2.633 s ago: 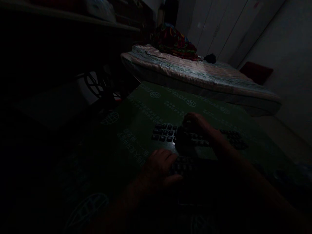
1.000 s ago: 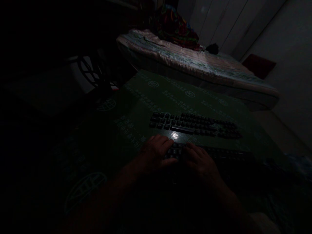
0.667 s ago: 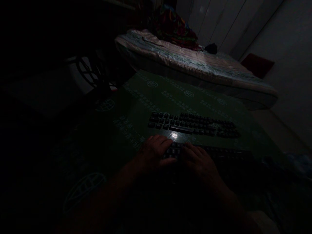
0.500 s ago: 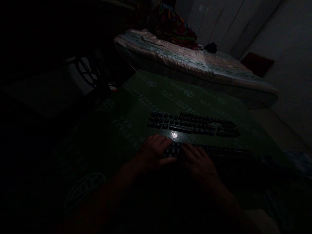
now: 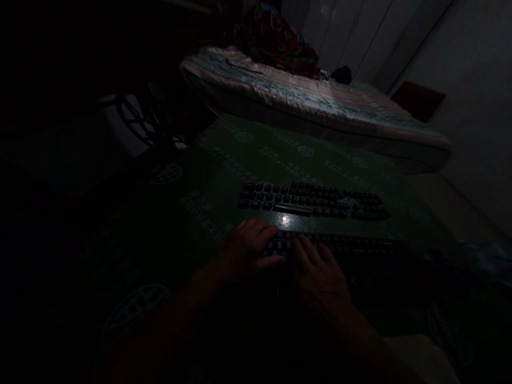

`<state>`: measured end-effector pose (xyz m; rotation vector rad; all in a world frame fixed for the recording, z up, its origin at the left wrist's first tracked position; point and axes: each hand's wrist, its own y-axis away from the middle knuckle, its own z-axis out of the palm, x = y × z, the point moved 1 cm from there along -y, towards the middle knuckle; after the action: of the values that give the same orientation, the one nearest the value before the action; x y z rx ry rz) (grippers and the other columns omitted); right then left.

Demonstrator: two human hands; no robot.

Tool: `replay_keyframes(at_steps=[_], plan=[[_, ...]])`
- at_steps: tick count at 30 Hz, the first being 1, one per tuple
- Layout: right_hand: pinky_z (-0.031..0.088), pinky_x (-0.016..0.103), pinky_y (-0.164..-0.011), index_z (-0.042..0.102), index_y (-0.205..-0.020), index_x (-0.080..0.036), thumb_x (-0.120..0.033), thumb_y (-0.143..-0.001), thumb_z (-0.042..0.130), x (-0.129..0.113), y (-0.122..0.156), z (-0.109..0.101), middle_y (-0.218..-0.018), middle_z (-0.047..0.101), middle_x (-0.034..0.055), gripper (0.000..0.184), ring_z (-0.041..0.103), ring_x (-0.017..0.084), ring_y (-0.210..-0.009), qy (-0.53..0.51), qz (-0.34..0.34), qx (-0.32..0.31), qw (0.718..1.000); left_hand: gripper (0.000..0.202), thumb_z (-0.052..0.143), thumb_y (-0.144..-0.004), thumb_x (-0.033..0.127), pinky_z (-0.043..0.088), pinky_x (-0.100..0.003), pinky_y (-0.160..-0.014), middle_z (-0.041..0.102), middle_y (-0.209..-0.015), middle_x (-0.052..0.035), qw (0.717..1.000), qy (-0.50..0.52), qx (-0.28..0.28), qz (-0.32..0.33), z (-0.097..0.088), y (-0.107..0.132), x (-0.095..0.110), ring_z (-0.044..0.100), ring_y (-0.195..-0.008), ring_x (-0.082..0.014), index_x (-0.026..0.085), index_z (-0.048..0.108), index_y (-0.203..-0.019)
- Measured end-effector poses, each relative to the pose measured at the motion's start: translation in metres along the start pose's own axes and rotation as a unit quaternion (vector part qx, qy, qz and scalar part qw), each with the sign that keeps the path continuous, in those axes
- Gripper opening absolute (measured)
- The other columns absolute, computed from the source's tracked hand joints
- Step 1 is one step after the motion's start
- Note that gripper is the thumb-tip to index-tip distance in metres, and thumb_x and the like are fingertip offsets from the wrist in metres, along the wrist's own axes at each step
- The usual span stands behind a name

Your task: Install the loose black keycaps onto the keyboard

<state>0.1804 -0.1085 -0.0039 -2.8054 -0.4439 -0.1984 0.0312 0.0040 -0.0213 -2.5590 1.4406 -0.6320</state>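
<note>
A dark keyboard (image 5: 360, 244) lies on the green table in front of me, its lower side lost in shadow. My left hand (image 5: 250, 242) is closed around the keyboard's left end, fingers at the far edge and thumb on the near side. Beside it, my right hand (image 5: 320, 272) reaches down onto the keys with its fingers bent and close together. Whatever its fingertips may pinch is hidden in the dark. Beyond the keyboard, loose black keycaps (image 5: 260, 196) lie in rows, with a long spacebar keycap (image 5: 293, 209) at their near side.
The table (image 5: 216, 160) has a green cover with pale printed writing and globe marks. Behind it stands a bed (image 5: 320, 101) with a dark red patterned blanket (image 5: 280, 45). A spoked wheel (image 5: 138, 120) stands at the left. The room is very dim.
My right hand has shifted slightly left along the keys, its fingers drawn closer to my left hand. The whole view has moved a little. My left hand keeps its hold.
</note>
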Motion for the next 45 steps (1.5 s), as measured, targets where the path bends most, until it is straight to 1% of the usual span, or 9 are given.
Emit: replay_keyframes(at_steps=[7, 10, 13, 18, 23, 29, 34, 38, 45], plan=[[0.044, 0.05, -0.081, 0.068, -0.1, -0.011, -0.015, -0.083, 0.052, -0.003, -0.001, 0.007, -0.121, 0.058, 0.0217, 0.023, 0.051, 0.037, -0.114, -0.011, 0.005, -0.023, 1.0, 0.048, 0.056, -0.08, 0.053, 0.042, -0.039, -0.081, 0.061, -0.107, -0.0104, 1.0, -0.005, -0.004, -0.002, -0.001, -0.001, 0.0, 0.054, -0.095, -0.026, 0.016, 0.053, -0.111], [0.045, 0.044, -0.082, 0.068, -0.096, -0.013, -0.017, -0.084, 0.053, 0.006, -0.003, 0.005, -0.115, 0.062, 0.0171, 0.02, 0.052, 0.032, -0.111, -0.026, 0.019, 0.008, 0.999, 0.046, 0.055, -0.081, 0.052, 0.042, -0.039, -0.081, 0.061, -0.106, -0.0101, 1.0, -0.003, -0.004, -0.001, -0.001, -0.001, 0.0, 0.054, -0.095, -0.0254, 0.017, 0.054, -0.111], [0.045, 0.038, -0.081, 0.066, -0.093, -0.014, -0.017, -0.087, 0.049, 0.024, -0.004, -0.001, -0.103, 0.065, 0.0136, 0.019, 0.056, 0.026, -0.101, -0.05, 0.046, 0.058, 0.996, 0.047, 0.054, -0.081, 0.053, 0.043, -0.041, -0.082, 0.061, -0.105, -0.0111, 1.0, 0.001, 0.004, 0.001, -0.002, -0.001, -0.001, 0.054, -0.094, -0.0257, 0.016, 0.054, -0.11], [0.046, 0.031, -0.069, 0.064, -0.078, -0.018, -0.016, -0.087, 0.044, 0.049, -0.003, -0.006, -0.086, 0.063, 0.0093, 0.023, 0.056, 0.02, -0.079, -0.096, 0.1, 0.086, 0.987, 0.049, 0.052, -0.082, 0.053, 0.044, -0.041, -0.08, 0.061, -0.106, -0.0116, 1.0, 0.011, -0.004, 0.008, -0.003, -0.002, -0.001, 0.055, -0.094, -0.0261, 0.015, 0.054, -0.112], [0.046, 0.03, -0.07, 0.065, -0.078, -0.02, -0.017, -0.087, 0.042, 0.05, -0.005, 0.002, -0.082, 0.062, 0.0075, 0.025, 0.056, 0.019, -0.079, -0.123, 0.106, 0.111, 0.98, 0.047, 0.052, -0.082, 0.053, 0.043, -0.041, -0.081, 0.061, -0.107, -0.0107, 1.0, 0.011, 0.007, 0.007, 0.0, 0.0, -0.004, 0.054, -0.095, -0.0256, 0.017, 0.053, -0.113], [0.048, 0.032, -0.071, 0.065, -0.084, -0.018, -0.022, -0.086, 0.046, 0.048, -0.009, 0.014, -0.085, 0.062, 0.0085, 0.019, 0.057, 0.02, -0.082, -0.146, 0.086, 0.146, 0.975, 0.048, 0.052, -0.082, 0.054, 0.043, -0.04, -0.08, 0.061, -0.107, -0.0101, 1.0, 0.002, 0.006, 0.007, 0.001, 0.0, -0.005, 0.054, -0.093, -0.0256, 0.018, 0.053, -0.112], [0.047, 0.037, -0.075, 0.061, -0.099, -0.016, -0.027, -0.082, 0.055, 0.045, -0.01, 0.019, -0.098, 0.061, 0.0126, 0.021, 0.056, 0.023, -0.091, -0.17, 0.098, 0.107, 0.975, 0.047, 0.055, -0.081, 0.051, 0.043, -0.04, -0.081, 0.061, -0.106, -0.0102, 1.0, -0.002, 0.006, 0.005, -0.001, 0.0, -0.003, 0.054, -0.094, -0.0255, 0.017, 0.052, -0.114], [0.045, 0.037, -0.077, 0.06, -0.099, -0.016, -0.029, -0.08, 0.06, 0.042, -0.01, 0.02, -0.096, 0.062, 0.011, 0.023, 0.056, 0.023, -0.09, -0.166, 0.102, 0.064, 0.979, 0.048, 0.054, -0.081, 0.052, 0.044, -0.04, -0.081, 0.061, -0.106, -0.0103, 1.0, 0.004, 0.006, 0.001, 0.0, 0.001, -0.005, 0.054, -0.094, -0.0253, 0.017, 0.052, -0.114], [0.044, 0.037, -0.077, 0.061, -0.097, -0.017, -0.028, -0.078, 0.064, 0.041, -0.012, 0.019, -0.094, 0.062, 0.0103, 0.022, 0.055, 0.023, -0.088, -0.149, 0.108, 0.07, 0.981, 0.047, 0.054, -0.081, 0.051, 0.044, -0.041, -0.081, 0.061, -0.106, -0.0106, 1.0, 0.001, 0.007, 0.005, 0.0, 0.0, -0.007, 0.055, -0.094, -0.0258, 0.017, 0.053, -0.114]])
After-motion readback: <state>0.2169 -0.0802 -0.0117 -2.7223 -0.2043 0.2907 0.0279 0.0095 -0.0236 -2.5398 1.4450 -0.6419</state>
